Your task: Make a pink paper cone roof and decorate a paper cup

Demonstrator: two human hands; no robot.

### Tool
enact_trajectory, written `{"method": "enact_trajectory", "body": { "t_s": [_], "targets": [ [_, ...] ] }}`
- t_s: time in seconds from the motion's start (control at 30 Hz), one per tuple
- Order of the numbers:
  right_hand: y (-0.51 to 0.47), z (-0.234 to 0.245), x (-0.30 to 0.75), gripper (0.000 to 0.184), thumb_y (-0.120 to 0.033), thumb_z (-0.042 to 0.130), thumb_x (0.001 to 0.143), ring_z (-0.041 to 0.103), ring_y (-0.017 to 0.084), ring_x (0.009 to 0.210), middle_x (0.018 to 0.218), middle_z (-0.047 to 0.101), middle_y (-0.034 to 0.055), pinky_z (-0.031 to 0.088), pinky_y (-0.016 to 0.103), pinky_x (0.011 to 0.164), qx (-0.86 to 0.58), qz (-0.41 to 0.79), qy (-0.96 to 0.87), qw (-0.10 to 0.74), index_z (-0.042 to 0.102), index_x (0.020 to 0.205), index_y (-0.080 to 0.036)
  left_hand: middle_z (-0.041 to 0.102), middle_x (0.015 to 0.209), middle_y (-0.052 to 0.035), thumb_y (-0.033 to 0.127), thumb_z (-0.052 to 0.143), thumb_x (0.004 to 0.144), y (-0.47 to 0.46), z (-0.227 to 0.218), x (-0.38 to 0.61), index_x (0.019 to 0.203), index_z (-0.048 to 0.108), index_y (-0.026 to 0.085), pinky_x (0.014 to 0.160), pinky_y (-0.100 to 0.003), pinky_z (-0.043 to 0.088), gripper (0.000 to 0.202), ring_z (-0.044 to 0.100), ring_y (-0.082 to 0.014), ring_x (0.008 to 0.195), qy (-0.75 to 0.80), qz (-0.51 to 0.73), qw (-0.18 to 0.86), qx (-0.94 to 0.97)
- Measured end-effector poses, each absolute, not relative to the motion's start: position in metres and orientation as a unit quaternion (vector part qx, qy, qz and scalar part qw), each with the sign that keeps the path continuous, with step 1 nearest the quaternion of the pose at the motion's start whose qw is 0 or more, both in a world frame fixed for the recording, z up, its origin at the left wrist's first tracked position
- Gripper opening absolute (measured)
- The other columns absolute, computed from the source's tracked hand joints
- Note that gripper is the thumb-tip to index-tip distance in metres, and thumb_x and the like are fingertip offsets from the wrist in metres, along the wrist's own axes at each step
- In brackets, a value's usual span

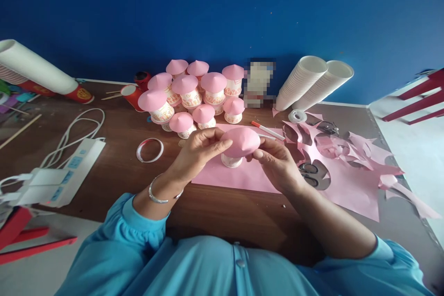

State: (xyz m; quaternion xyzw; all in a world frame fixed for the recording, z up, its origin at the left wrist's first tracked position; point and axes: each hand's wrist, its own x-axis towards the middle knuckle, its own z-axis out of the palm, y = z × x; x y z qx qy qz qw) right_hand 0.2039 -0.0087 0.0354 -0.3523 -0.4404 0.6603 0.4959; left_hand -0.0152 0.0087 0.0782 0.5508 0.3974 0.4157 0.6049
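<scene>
Between my hands is a pink paper cone, its point facing up and toward me. My left hand pinches its left rim with thumb and fingers. On the opposite side, the fingers of my right hand close on the right rim. A white paper cup piece shows just below the cone; whether the two touch I cannot tell. Under it lies a flat pink paper sheet. An orange-and-white marker rests behind the right hand.
Several cone-topped cups stand at the back. Stacks of white cups lean right of them. Pink paper scraps, scissors and a clear tape roll lie right. A paper ring and a power strip are left.
</scene>
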Motion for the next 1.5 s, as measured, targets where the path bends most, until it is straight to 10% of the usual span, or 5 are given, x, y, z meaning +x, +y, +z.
{"method": "enact_trajectory", "body": {
  "t_s": [0.2, 0.47, 1.5],
  "targets": [
    [0.003, 0.05, 0.207, 0.03, -0.049, 0.09, 0.081, 0.052, 0.012, 0.069, 0.079, 0.064, -0.0006, 0.043, 0.027, 0.063, -0.368, 0.643, -0.481, 0.469, 0.078, 0.081, -0.022, 0.038, 0.062, 0.0041, 0.044, 0.081, 0.085, 0.026, 0.089, -0.026, 0.06, 0.052, 0.017, 0.058, -0.03, 0.024, 0.047, 0.032, -0.0102, 0.061, 0.395, 0.291, 0.576, 0.654],
    [0.008, 0.048, 0.201, 0.044, -0.056, 0.093, 0.072, 0.049, 0.01, 0.052, 0.059, 0.059, -0.0028, 0.038, 0.027, 0.051, -0.392, 0.685, -0.403, 0.463, 0.067, 0.066, -0.021, 0.064, 0.073, -0.0011, 0.051, 0.087, 0.076, 0.04, 0.073, -0.028, 0.075, 0.075, 0.018, 0.067, -0.03, 0.04, 0.035, 0.052, -0.0139, 0.069, 0.414, 0.335, 0.63, 0.565],
    [-0.004, 0.002, 0.217, 0.048, -0.059, 0.085, 0.082, 0.055, 0.011, 0.055, 0.062, 0.064, 0.0005, 0.042, 0.028, 0.054, -0.451, 0.682, -0.449, 0.361, 0.067, 0.065, -0.018, 0.055, 0.063, 0.0027, 0.049, 0.085, 0.075, 0.03, 0.021, -0.028, 0.068, 0.064, 0.018, 0.058, -0.026, 0.034, 0.038, 0.045, -0.0105, 0.06, 0.47, 0.287, 0.69, 0.468]
  ]
}}
